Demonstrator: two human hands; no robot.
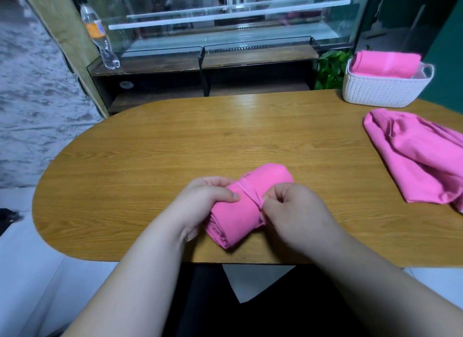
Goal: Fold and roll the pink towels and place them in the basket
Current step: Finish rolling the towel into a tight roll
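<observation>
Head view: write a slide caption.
Left hand and right hand grip a rolled towel; a loose towel lies near the basket.

An oval wood-grain table (pixel 175 141) is set at centre, w/ a light patch reflected near its far edge. Beyond it a glass display cabinet (pixel 225 23) is seen, a plastic bottle (pixel 99 36) leaned at its left. A leafy plant (pixel 330 68) is tucked far right by a dark green wall (pixel 448 48). Grey mottled flooring (pixel 30 98) is seen left, white tiles (pixel 37 274) near.

You're in a shop or café: a glass display case (pixel 225 23) with shelves stands behind your tabletop (pixel 175 146).
</observation>
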